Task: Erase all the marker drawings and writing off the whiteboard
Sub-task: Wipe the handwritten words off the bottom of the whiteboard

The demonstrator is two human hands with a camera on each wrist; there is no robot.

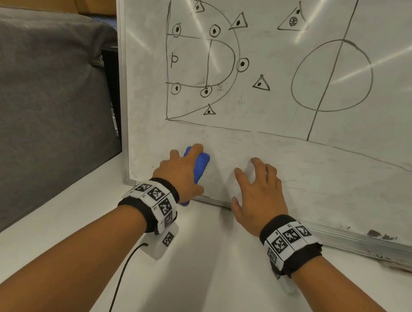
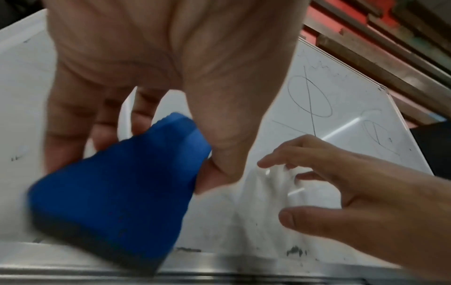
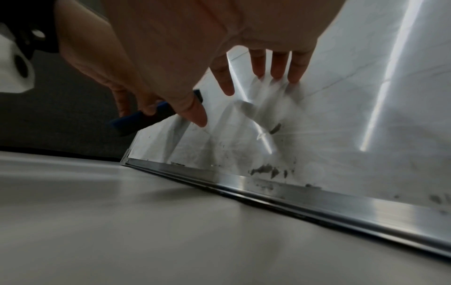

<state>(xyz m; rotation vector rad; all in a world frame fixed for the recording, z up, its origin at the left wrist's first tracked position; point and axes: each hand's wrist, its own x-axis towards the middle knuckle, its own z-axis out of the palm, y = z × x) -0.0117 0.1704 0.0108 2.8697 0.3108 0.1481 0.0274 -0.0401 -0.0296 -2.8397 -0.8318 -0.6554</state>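
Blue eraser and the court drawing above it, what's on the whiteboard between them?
In the head view, only bare, faintly smudged whiteboard lies between the blue eraser in the left hand and the court drawing.

Glossy white whiteboard [image 1: 265, 141] w/ brushed-metal frame; below it, smooth matt white tabletop [image 1: 200, 269]. Blue foam-like eraser [image 2: 127, 189], matt. Left of board: grey cloth [image 1: 41, 87].

Your head view is bright and sharp, with streaks of glare across the whiteboard [image 1: 273, 61] and lines bowed toward the edges. Your left wrist view smears the eraser [image 2: 117, 192]. Your right wrist view is dimmer, with glare bars and finger shadows.
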